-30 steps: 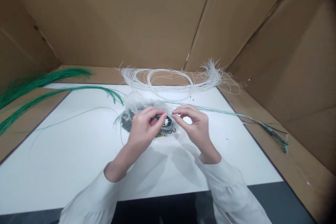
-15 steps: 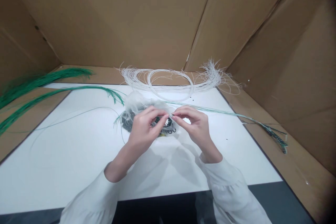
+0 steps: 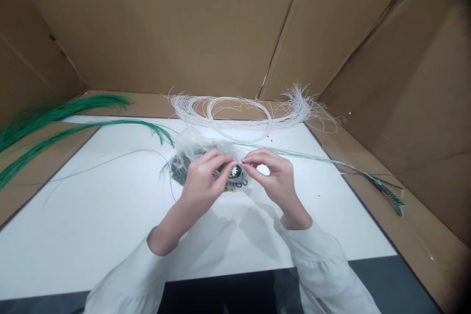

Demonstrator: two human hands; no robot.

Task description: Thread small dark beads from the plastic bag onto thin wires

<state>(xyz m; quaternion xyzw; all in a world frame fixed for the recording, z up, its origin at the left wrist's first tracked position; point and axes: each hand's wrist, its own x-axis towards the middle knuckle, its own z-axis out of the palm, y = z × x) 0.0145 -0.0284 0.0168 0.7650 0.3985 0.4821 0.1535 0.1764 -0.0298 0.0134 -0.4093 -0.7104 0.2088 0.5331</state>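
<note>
Over the plastic bag, my left hand (image 3: 206, 176) and my right hand (image 3: 274, 171) meet almost fingertip to fingertip. Thumb and forefinger of the left pinch the end of a thin green wire (image 3: 110, 158), which trails off leftward across the board. A tiny dark piece sits at the pinched fingertips of the right hand, too small to name. Beneath both hands lies a crumpled clear plastic bag (image 3: 189, 140) with small black pieces (image 3: 179, 170) inside. Part of its printing shows below the left fingers; the rest of the opening is hidden.
Green strand bundles (image 3: 73, 130) lie at the left. A coil of white strands (image 3: 239, 122) rests at the back. Thin green strands with dark-striped ends (image 3: 392, 196) reach over the right edge of the white board (image 3: 110, 235). Cardboard walls (image 3: 176, 24) stand around.
Both hands stay pinched over the bag, with only a very slight shift of the fingers. The other things have not moved.
</note>
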